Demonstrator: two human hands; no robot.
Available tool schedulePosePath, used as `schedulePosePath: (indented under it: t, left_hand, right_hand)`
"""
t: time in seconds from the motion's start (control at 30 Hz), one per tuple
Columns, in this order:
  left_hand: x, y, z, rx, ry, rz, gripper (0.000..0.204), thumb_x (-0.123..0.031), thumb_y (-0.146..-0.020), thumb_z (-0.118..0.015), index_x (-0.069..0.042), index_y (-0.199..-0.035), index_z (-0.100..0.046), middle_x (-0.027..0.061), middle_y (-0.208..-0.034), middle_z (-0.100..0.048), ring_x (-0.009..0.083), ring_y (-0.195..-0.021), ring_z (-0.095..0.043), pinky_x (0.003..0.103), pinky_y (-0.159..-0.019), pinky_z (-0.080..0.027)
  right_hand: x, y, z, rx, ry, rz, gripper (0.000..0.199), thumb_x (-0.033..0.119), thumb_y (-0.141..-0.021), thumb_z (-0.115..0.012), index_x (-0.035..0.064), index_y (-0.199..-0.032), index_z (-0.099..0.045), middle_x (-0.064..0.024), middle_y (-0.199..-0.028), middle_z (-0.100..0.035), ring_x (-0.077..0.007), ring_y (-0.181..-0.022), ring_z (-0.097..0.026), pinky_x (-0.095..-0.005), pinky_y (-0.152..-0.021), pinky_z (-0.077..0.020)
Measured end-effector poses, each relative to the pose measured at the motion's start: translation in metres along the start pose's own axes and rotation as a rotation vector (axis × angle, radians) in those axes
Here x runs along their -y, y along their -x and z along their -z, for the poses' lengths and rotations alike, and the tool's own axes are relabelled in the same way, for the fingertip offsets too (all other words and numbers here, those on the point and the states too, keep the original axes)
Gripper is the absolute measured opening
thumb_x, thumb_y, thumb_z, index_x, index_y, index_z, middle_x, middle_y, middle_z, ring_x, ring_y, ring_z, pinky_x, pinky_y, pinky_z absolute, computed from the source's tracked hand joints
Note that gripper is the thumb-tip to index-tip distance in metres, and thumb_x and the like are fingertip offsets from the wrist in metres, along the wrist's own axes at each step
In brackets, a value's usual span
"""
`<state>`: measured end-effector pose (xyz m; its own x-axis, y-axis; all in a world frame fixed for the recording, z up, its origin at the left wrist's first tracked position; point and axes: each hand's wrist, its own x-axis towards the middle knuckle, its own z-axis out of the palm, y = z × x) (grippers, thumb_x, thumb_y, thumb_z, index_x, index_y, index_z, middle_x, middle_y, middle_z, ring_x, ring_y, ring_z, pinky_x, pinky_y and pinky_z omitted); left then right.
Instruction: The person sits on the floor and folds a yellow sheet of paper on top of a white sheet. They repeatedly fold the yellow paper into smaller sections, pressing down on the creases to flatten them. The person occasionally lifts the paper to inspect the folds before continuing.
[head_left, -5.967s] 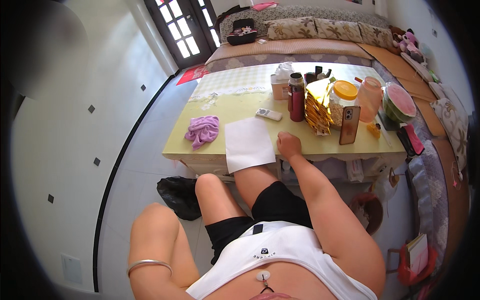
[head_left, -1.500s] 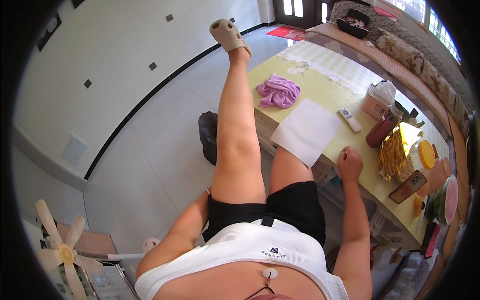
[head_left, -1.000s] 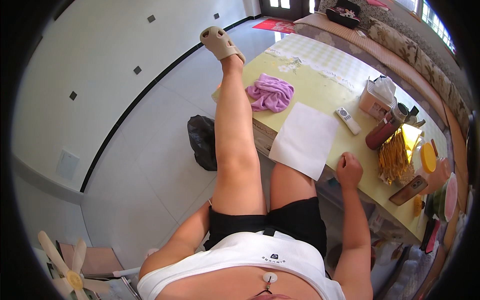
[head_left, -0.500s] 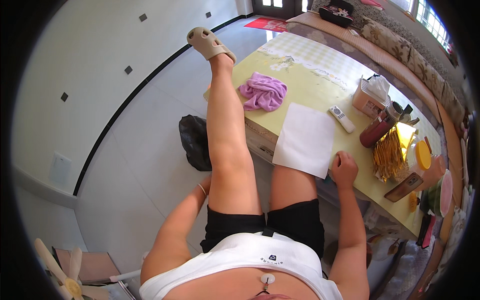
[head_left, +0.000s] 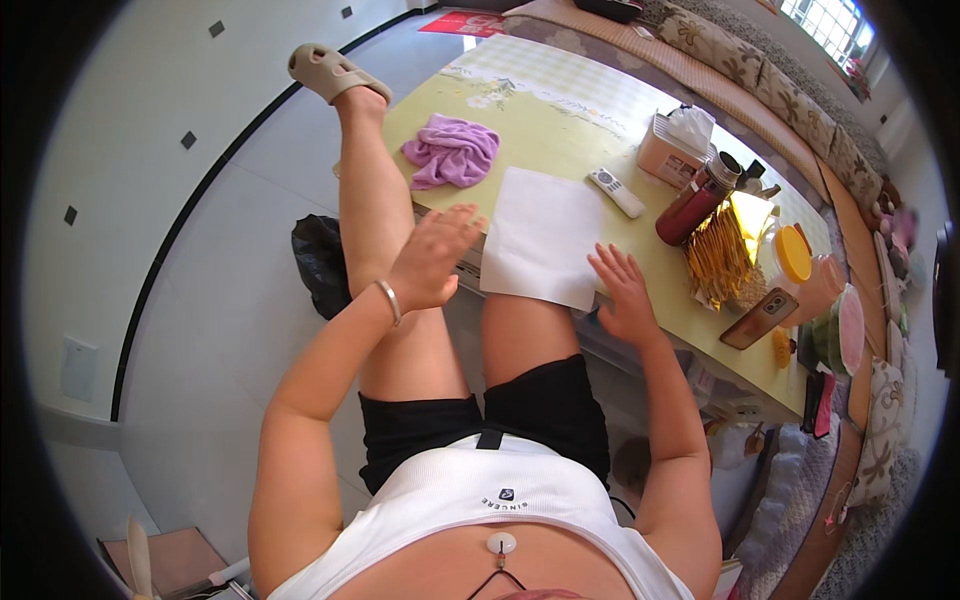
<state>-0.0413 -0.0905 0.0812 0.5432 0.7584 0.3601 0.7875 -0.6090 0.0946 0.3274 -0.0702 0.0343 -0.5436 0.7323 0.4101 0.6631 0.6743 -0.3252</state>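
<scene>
A blank white sheet [head_left: 545,235] lies on the yellow-green table, its near edge hanging over the table's front edge above my thigh. My left hand [head_left: 435,255] is raised just left of the sheet, fingers stretched out, holding nothing. At the sheet's right edge my right hand [head_left: 625,295] is open too, its fingers spread at the paper's lower right side; whether the fingertips touch it I cannot tell. A crumpled purple cloth [head_left: 452,152] lies beyond my left hand. A white remote control [head_left: 615,192] rests just past the sheet's right side.
On the table's right stand a tissue box [head_left: 672,148], a dark red thermos [head_left: 695,205], a gold foil packet [head_left: 722,250], a yellow-lidded jar [head_left: 793,255] and a leaning phone [head_left: 760,318]. A black bag [head_left: 318,265] is on the floor by my left leg.
My left hand has risen from beside my leg to the sheet's left side. My right hand has opened from a loose fist by the sheet. The whole view has shifted.
</scene>
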Motion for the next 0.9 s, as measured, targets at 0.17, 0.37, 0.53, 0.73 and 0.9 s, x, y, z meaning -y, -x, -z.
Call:
schedulePosePath:
  t: [0.17,0.37,0.53,0.73,0.9]
  left_hand:
    - [0.024,-0.031,-0.061,0.175,-0.181,-0.145,0.080,-0.003,-0.073,-0.069,-0.007,-0.148,-0.042,0.0166,-0.155,-0.040,0.0308,-0.146,-0.036,0.051,-0.121,-0.025]
    - [0.037,-0.035,-0.076,0.100,0.220,-0.218,0.044,0.001,-0.077,-0.067,-0.009,-0.119,-0.066,0.0123,-0.135,-0.061,0.0294,-0.131,-0.055,0.052,-0.114,-0.038]
    - [0.038,-0.049,-0.078,0.150,0.646,0.092,0.030,0.005,-0.088,-0.062,-0.007,-0.113,-0.073,0.0132,-0.124,-0.068,0.0303,-0.129,-0.057,0.045,-0.113,-0.039]
    - [0.062,-0.065,-0.077,0.328,1.023,0.188,0.021,0.000,-0.093,-0.065,-0.001,-0.112,-0.072,0.0133,-0.122,-0.069,0.0273,-0.131,-0.055,0.036,-0.110,-0.041]
    - [0.063,-0.063,-0.077,0.344,1.167,0.314,0.017,0.002,-0.092,-0.066,0.002,-0.107,-0.073,0.0121,-0.119,-0.070,0.0243,-0.135,-0.052,0.034,-0.107,-0.044]
  right_hand:
    - [-0.007,-0.007,-0.008,0.172,0.037,-0.032,0.075,-0.004,-0.075,-0.057,0.0105,-0.148,-0.046,-0.0123,-0.156,-0.042,-0.0303,-0.148,-0.034,-0.0470,-0.123,-0.0226]
    - [-0.030,-0.010,-0.009,0.107,-0.139,-0.038,0.047,-0.010,-0.080,-0.058,0.0066,-0.124,-0.067,-0.0116,-0.137,-0.062,-0.0314,-0.135,-0.051,-0.0454,-0.115,-0.0376]
    - [-0.048,-0.023,-0.002,0.063,-0.305,-0.069,0.028,-0.005,-0.081,-0.067,0.0030,-0.107,-0.072,-0.0094,-0.119,-0.072,-0.0281,-0.122,-0.062,-0.0394,-0.104,-0.0476]
    - [-0.061,-0.024,-0.001,0.042,-0.652,-0.330,0.012,-0.001,-0.089,-0.067,-0.0034,-0.100,-0.071,-0.0096,-0.108,-0.073,-0.0211,-0.107,-0.066,-0.0312,-0.094,-0.0503]
    - [-0.066,-0.025,-0.008,-0.004,-0.742,-0.433,0.009,0.002,-0.090,-0.069,-0.0058,-0.094,-0.069,-0.0080,-0.100,-0.072,-0.0172,-0.095,-0.064,-0.0287,-0.087,-0.0499]
